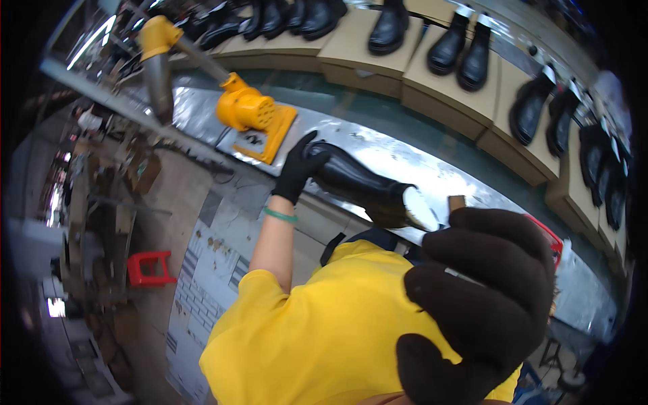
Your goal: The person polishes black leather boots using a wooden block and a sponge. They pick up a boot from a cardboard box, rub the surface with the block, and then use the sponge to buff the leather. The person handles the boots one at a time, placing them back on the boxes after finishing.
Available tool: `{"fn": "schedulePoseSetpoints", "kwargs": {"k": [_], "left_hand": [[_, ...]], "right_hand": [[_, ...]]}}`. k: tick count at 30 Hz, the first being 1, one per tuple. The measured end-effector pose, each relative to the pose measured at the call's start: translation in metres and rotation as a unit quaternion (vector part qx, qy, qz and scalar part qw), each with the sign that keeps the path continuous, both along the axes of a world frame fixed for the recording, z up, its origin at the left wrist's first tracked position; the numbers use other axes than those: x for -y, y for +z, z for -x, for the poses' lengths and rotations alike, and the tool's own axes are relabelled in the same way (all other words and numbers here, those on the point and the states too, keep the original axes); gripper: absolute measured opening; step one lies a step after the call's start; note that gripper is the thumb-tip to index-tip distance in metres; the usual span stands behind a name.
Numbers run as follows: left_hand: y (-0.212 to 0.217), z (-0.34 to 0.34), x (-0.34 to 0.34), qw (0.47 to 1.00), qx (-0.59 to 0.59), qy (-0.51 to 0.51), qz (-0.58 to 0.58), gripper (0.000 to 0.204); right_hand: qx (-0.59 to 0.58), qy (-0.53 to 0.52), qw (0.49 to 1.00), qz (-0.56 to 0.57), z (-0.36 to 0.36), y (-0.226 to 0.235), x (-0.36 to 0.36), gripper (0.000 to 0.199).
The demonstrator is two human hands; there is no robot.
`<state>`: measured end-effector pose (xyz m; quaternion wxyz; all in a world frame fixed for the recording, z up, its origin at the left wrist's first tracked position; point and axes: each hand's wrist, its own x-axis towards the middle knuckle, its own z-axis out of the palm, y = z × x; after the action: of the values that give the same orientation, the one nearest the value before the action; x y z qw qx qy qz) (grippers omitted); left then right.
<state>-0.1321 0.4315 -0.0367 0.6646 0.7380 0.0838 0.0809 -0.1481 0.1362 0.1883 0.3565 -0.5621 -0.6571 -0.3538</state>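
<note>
A shiny black boot (354,177) lies on its side along the metal bench, its white-lined opening toward the right. My left hand (297,167), in a black glove with a green bangle at the wrist, grips the boot's toe end. My right hand (489,290), in a dark brown glove, is raised very close to the camera. Its fingers are bent a little and the thumb stands apart; I see nothing held in it. Just beyond its fingertips a small brown block (457,201) shows on the bench, partly covered by the glove.
A yellow machine (246,110) with a metal pipe stands on the bench at the left. Pairs of black boots (459,50) stand on cardboard boxes (449,101) along the far side. A red tray edge (555,244) shows at right. A red stool (150,268) stands on the floor.
</note>
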Motion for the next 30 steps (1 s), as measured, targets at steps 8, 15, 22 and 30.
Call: {"fn": "schedulePoseSetpoints", "kwargs": {"k": [8,15,22,30], "left_hand": [[-0.012,0.022,-0.012,0.998,-0.029,0.041,-0.029,0.066],[-0.008,0.025,-0.013,0.996,-0.047,0.029,-0.067,0.067],[-0.017,0.031,-0.019,0.992,-0.097,0.007,0.084,0.062],[-0.004,0.051,-0.016,0.982,-0.156,0.02,0.101,0.07]], "right_hand": [[-0.056,0.03,0.994,0.093,0.012,0.016,-0.017,0.023],[-0.04,0.05,0.994,0.087,0.004,0.022,-0.022,0.021],[-0.035,0.069,0.994,0.079,0.006,0.026,-0.026,0.02],[-0.027,0.079,0.993,0.085,0.002,0.024,-0.03,0.019]]}}
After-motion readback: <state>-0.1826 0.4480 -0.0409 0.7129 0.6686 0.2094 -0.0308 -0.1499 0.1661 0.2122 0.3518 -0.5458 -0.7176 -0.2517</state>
